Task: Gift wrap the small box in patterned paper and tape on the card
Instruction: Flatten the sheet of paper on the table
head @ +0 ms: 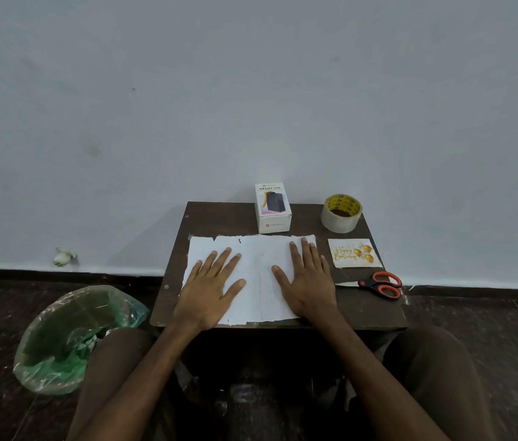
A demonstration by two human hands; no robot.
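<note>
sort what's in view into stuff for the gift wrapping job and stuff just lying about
For the job: paper, white side up, pressed flat by left hand and right hand; small box; tape roll; birthday card; scissors.
Lying about: green-lined bin on the floor; small white object by the wall.

A plain pale grey wall [251, 74] rises beyond the fingers [307, 253] and meets a dark speckled floor [489, 329]. Under the fingers stands a small dark brown tabletop [219, 218], set against the wall; left of them sits a green-lined bin [70, 338].
</note>
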